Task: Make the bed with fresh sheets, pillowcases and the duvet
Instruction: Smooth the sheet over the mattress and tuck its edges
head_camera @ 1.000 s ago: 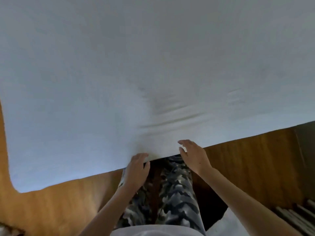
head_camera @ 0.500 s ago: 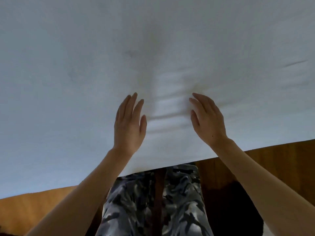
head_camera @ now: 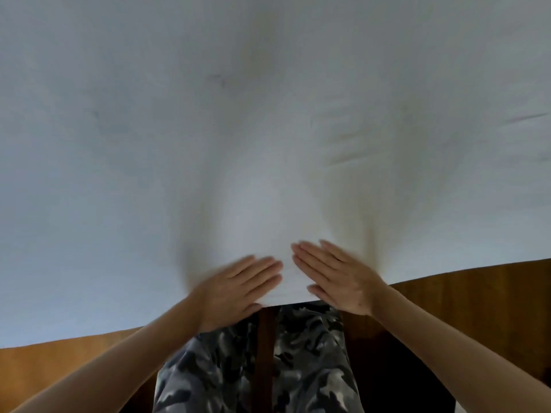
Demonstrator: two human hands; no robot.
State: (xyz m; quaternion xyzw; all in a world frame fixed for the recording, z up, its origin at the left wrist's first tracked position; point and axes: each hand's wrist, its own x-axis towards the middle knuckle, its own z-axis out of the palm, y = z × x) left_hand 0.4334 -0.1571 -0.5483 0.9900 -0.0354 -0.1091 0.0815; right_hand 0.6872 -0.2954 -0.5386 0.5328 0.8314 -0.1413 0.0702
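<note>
Covering nearly the whole view, the white sheet (head_camera: 208, 129) lies spread over the bed, its near edge running left to right just in front of the person's legs. Wooden floor (head_camera: 477, 299) shows below that edge on both sides, darker on the right. Faint creases mark the sheet to the right of centre; 2 shaded furrows run from the far side toward the near edge, one by each hand. The camouflage trousers (head_camera: 226, 368) stand near centre, against the bed's side.

The left hand (head_camera: 235, 289) lies flat on the sheet, fingers straight and together, pointing far and right, gripping nothing. The right hand (head_camera: 337, 278) lies likewise flat and open, fingers pointing far and left; the 2 sets of fingertips sit close together but apart. Both hands are blurred by motion.

Judged step: smoothing the sheet at its near edge. The unsmoothed creases lie far and right of the hands, nearer the right hand, so that hand seems the better placed for the next stroke.
</note>
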